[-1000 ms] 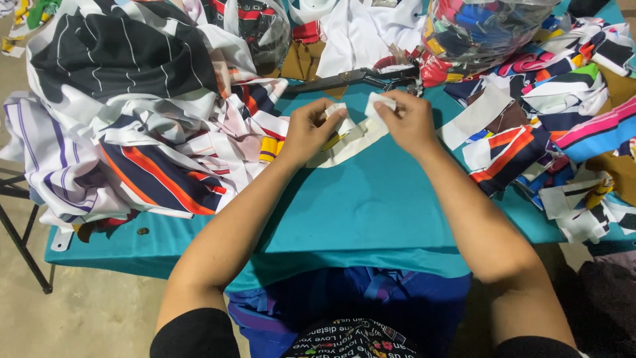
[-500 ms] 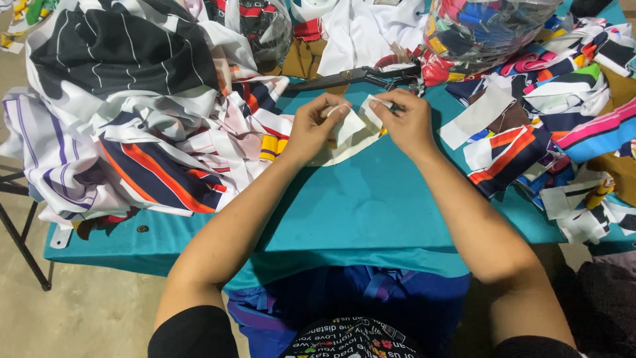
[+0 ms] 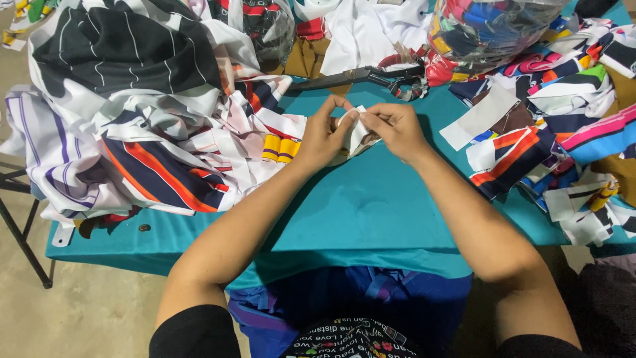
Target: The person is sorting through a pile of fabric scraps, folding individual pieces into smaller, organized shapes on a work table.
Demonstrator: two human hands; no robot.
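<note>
Teal table [image 3: 371, 205] | both hands pinch white fabric piece [image 3: 356, 132] | left hand [image 3: 324, 136], right hand [image 3: 396, 127] fingertips meeting

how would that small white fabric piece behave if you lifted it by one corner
The small white fabric piece would probably droop: it already folds between the left hand and right hand. It looks thin, so likely very light. Unlikely to slip on the teal tablecloth.

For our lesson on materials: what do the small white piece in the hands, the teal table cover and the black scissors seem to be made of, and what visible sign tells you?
White piece: probably thin woven fabric, matte; it folds softly between both hands.
Teal table cover: cloth, smooth with a slight sheen; it drapes over the edge.
Scissors: likely dark, dull metal; rigid, long straight blades.
</note>
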